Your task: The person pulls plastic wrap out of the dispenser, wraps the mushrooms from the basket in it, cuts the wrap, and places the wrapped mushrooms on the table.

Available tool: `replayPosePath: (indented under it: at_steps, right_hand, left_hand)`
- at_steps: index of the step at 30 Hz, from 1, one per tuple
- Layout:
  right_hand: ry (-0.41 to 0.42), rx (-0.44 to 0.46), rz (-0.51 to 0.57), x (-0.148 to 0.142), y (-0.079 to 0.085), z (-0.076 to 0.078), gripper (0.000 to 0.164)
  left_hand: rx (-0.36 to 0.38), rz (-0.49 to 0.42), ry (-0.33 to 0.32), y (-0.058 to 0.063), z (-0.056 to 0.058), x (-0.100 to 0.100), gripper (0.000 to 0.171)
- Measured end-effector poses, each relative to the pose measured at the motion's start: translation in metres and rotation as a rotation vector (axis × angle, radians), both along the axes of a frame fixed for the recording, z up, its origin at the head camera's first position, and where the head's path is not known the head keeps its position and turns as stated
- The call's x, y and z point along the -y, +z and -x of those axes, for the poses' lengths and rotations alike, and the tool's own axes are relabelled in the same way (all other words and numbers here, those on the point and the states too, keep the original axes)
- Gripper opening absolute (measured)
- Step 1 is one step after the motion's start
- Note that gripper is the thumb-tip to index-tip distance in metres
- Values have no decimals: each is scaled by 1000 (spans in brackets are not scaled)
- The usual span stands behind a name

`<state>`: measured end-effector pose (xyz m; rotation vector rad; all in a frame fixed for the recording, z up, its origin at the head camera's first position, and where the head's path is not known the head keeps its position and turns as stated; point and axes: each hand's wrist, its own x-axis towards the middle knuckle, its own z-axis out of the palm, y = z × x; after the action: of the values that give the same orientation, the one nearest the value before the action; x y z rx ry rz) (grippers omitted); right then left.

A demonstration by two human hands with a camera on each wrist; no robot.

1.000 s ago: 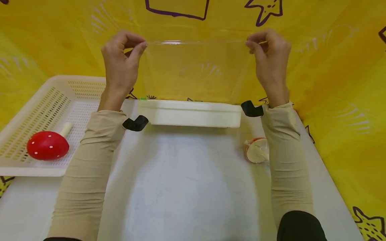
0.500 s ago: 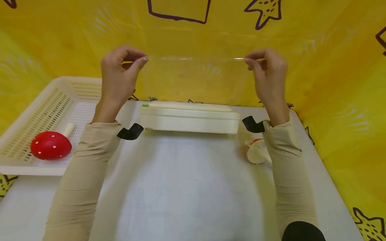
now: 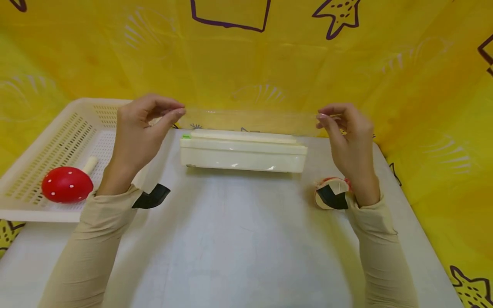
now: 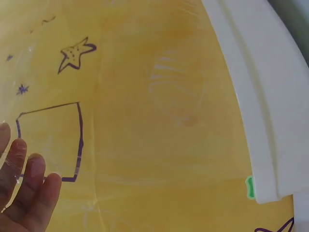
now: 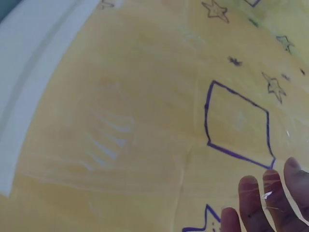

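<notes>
Between the raised hands stretches a clear sheet of cling film (image 3: 250,120), hard to make out against the yellow backdrop. One top corner is pinched between thumb and fingers of the left hand (image 3: 140,132); the right hand (image 3: 348,141) pinches the other corner. Below the sheet, a long white dispenser box (image 3: 244,156) with a green tab stands at the back of the table, and the film seems to rise from behind it. In the left wrist view, fingers (image 4: 36,176) show at the edge; in the right wrist view, film glints over the fingers (image 5: 271,193).
A white perforated basket (image 3: 42,216) at left holds a red, white-dotted toy mushroom (image 3: 67,185) lying on its side. Beside the right wrist, partly hidden by it, lies a red-and-cream mushroom-like piece (image 3: 321,199) in clear wrap. A yellow patterned cloth (image 3: 246,64) hangs behind the white table (image 3: 239,248).
Both hands have come down and nearer, lowering the film's top edge toward the dispenser box. The box has tipped down and settled on the table. Both hands keep their pinch.
</notes>
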<state>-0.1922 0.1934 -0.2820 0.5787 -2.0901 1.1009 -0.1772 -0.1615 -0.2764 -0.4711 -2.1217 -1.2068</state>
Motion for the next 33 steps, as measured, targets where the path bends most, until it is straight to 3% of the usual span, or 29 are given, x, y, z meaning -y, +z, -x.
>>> replayPosePath:
  at_steps: [5,9,12,15,18,26,33]
  right_hand:
    - [23,-51,19,-1,-17,-19,10]
    - [52,-88,14,-5,-31,-32,9]
    - [76,-110,-9,-10,-44,-41,11]
    - [109,-125,-65,-14,-58,-50,28]
    - [144,-127,-109,-16,-71,-57,40]
    - [205,-77,-170,-19,-103,-69,38]
    - [243,81,-250,-25,-126,-80,36]
  left_hand:
    - [-61,45,-67,-17,-19,4,12]
    - [-128,70,-162,-33,-29,6,6]
    - [-168,115,-238,-46,-36,9,27]
    - [-184,175,-285,-57,-43,11,40]
    - [-166,225,-310,-66,-49,13,38]
    - [-120,348,-348,-94,-60,18,34]
    - [-75,394,-341,-120,-69,23,36]
